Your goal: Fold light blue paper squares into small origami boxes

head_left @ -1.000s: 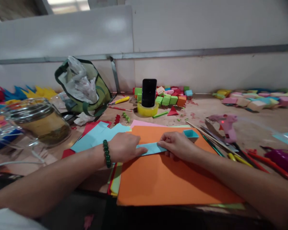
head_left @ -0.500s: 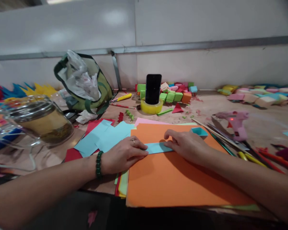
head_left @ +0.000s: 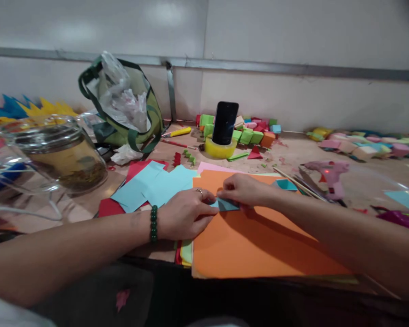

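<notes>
A light blue paper strip lies on a stack of coloured sheets topped by an orange sheet. Fingertips of my left hand, with a ring and a green bead bracelet at the wrist, are closed on the strip's left end and hold it against the orange sheet. My right hand pinches the strip just beside them, and part of it is bent over. Behind my right wrist sits a small open blue paper box, partly hidden. Light blue paper pieces lie left of the stack.
A phone stands in a yellow tape roll, with folded paper cubes behind. A pink glue gun with a lit red light lies right, near thin sticks. Left are a glass jar and a green bag.
My right hand has moved left along the strip towards my left hand, and the strip is now bent over. The camera view has shifted slightly.
</notes>
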### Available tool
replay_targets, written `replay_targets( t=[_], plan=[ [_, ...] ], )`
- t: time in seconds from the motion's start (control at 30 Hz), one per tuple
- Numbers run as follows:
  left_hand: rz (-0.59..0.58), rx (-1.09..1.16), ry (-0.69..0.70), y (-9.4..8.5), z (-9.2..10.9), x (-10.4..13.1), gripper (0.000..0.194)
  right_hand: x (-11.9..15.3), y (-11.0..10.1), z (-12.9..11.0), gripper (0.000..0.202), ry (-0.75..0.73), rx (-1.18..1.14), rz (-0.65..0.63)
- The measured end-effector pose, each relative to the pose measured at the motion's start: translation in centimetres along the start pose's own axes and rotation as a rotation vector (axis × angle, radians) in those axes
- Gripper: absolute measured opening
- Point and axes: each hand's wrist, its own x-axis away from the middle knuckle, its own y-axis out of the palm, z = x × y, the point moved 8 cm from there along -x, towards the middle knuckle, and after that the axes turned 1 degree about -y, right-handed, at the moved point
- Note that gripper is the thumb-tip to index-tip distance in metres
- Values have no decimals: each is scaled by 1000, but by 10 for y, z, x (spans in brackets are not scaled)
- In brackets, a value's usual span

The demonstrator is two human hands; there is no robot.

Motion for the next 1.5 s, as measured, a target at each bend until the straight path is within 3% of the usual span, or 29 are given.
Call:
replay_targets(
  t=[0.07, 0.33, 0.53, 1.1, 1.27, 1.37, 1.5],
  plan=[
    [4, -9, 6, -1, 1, 0, 27, -5, 4, 0, 31, 46, -80, -55],
    [-21, -65, 40, 1, 5, -1, 27, -9, 2, -4, 32, 24, -156, -62],
    [-33, -44, 33, 0, 5, 1, 26, -1, -4, 19, 31, 13, -207, -17],
    [-31, -66, 57, 2, 3, 2, 29, 31, -15, 66, 31, 174, -273, 121],
    [-10, -37, 38, 2, 1, 2, 26, 38, -18, 68, 30, 166, -173, 193],
    [5, -9, -44, 2, -5, -4, 26, 45, -26, 59, 33, 42, -72, 337],
    [-1, -21, -141, 2, -13, -14, 32, 62, -28, 49, 38, -132, -103, 508]
  ],
)
